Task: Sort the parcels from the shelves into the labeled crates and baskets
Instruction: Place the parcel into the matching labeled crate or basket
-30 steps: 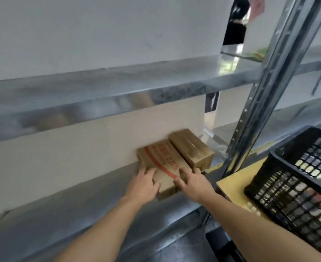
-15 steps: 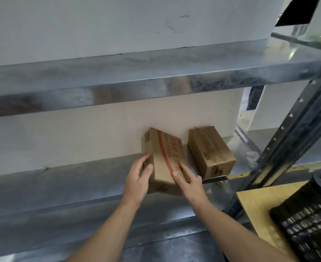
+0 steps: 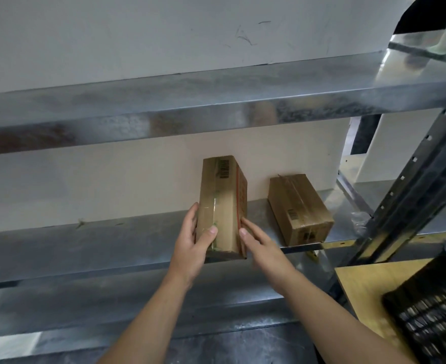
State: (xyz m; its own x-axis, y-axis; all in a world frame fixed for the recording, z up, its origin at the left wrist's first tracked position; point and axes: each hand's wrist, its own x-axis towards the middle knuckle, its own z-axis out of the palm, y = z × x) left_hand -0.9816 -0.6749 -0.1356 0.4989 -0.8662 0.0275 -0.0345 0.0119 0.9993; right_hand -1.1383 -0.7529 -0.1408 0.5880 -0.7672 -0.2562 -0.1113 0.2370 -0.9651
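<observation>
Left hand (image 3: 190, 243) grips upright parcel (image 3: 223, 203), thumb across front; right hand (image 3: 264, 248), fingers straight, touches its right face. At 3 o'clock, second parcel (image 3: 299, 208) on shelf (image 3: 85, 248).

Upright parcel (image 3: 220, 206), upper face: black barcode (image 3: 224, 168) near the far end, digits too small to read.
Upright parcel, right face: red line beside red printed characters (image 3: 241, 190), blurred, not legible.
Lying parcel (image 3: 298, 203), top face: small barcode label (image 3: 292, 214), digits unreadable.
Lying parcel, front face: dark printed mark (image 3: 307, 235), illegible.
Legible words or numbers: none.
</observation>
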